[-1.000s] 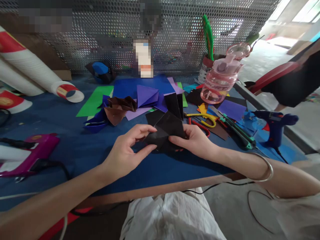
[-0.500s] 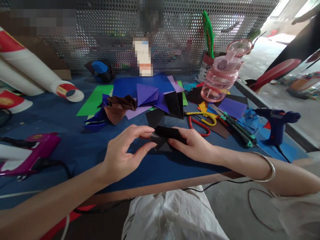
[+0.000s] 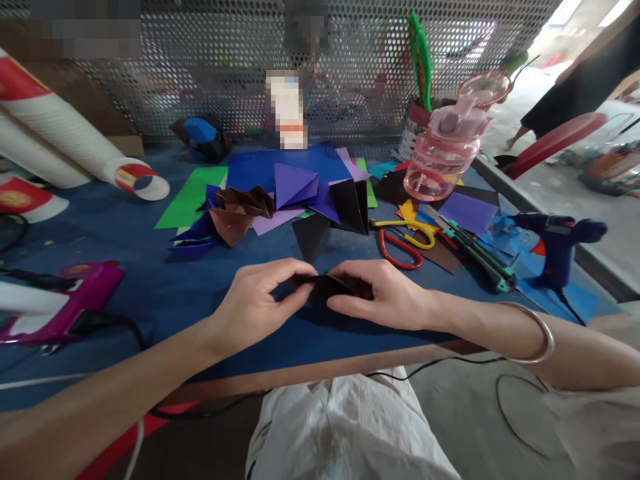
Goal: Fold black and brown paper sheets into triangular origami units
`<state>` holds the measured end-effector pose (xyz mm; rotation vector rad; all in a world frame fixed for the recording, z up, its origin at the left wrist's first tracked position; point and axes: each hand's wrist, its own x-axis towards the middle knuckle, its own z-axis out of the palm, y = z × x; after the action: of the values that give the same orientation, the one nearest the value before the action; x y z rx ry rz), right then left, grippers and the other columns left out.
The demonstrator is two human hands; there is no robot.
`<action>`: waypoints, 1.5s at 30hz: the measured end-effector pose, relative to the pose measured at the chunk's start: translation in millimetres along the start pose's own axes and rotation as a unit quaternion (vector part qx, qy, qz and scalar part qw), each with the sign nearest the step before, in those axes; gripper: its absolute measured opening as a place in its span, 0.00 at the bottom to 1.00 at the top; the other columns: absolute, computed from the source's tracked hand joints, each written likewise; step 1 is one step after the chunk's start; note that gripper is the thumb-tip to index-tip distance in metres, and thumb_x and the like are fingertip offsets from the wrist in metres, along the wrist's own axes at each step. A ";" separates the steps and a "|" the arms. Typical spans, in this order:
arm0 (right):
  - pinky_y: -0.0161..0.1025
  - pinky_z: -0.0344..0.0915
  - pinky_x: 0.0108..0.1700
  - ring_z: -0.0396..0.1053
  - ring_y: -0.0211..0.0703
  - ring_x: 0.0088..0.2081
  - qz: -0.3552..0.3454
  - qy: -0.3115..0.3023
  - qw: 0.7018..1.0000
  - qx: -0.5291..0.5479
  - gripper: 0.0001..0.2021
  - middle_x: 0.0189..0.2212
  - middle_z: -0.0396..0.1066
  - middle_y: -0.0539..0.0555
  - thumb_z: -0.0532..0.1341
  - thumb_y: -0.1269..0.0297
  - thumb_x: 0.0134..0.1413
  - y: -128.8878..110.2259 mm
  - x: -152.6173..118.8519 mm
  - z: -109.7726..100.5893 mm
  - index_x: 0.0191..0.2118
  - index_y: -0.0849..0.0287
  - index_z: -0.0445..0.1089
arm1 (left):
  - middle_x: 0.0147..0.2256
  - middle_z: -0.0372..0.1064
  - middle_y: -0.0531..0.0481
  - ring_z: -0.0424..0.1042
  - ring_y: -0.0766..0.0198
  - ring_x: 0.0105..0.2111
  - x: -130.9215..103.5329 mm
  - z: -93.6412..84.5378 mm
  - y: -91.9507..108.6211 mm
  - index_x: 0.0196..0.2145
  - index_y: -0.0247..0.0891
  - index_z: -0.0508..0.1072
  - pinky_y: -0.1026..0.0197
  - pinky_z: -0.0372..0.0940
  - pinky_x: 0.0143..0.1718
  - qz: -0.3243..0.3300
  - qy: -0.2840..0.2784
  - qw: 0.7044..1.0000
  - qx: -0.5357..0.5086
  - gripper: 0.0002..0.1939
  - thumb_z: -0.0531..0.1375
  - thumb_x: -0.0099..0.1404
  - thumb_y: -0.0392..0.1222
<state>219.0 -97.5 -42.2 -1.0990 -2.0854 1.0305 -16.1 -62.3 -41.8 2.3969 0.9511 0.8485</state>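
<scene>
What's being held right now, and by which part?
Black paper: the left grip pinches its left end; the right grip holds its right side.

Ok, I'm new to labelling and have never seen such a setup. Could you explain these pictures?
There's no robot: these are a person's bare left hand and right hand. The view comes from a camera worn on that person's head, looking forward and down. Both hands hold a dark folded paper, partly hidden, over the blue tabletop. Beyond them lie folded brown paper and folded purple paper. To the right are scissors, a cutter, a pink bottle and a glue gun; to the left, stacked cups.
</scene>
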 end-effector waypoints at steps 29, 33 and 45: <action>0.36 0.71 0.36 0.73 0.38 0.33 -0.042 0.100 0.993 -0.038 0.14 0.34 0.75 0.50 0.59 0.66 0.64 3.4 -3.6 16.7 0.54 0.57 0.67 | 0.33 0.75 0.53 0.75 0.65 0.32 2.7 8.1 9.3 0.43 0.41 0.72 0.64 0.71 0.34 -0.156 -0.031 0.959 -0.236 0.11 0.63 0.63 0.41; 0.43 0.74 0.48 0.73 0.43 0.46 -0.159 0.139 0.972 -0.107 0.18 0.46 0.72 0.57 0.58 0.73 0.62 3.5 -4.2 15.5 0.57 0.57 0.62 | 0.33 0.73 0.52 0.73 0.64 0.32 7.3 5.5 6.7 0.40 0.39 0.74 0.64 0.71 0.31 -0.215 -0.005 0.931 -0.294 0.13 0.68 0.59 0.45; 0.47 0.71 0.49 0.70 0.47 0.49 -0.271 0.176 0.898 -0.297 0.09 0.46 0.73 0.59 0.61 0.62 0.67 5.8 -2.4 10.9 0.37 0.58 0.76 | 0.34 0.78 0.52 0.77 0.62 0.35 3.7 9.2 7.8 0.40 0.40 0.75 0.62 0.73 0.37 -0.216 -0.044 0.935 -0.279 0.11 0.67 0.59 0.43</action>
<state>214.5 -101.4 -53.3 -0.7912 -2.2440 -0.0873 -4.2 -66.3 -42.6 1.6468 0.9882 0.7138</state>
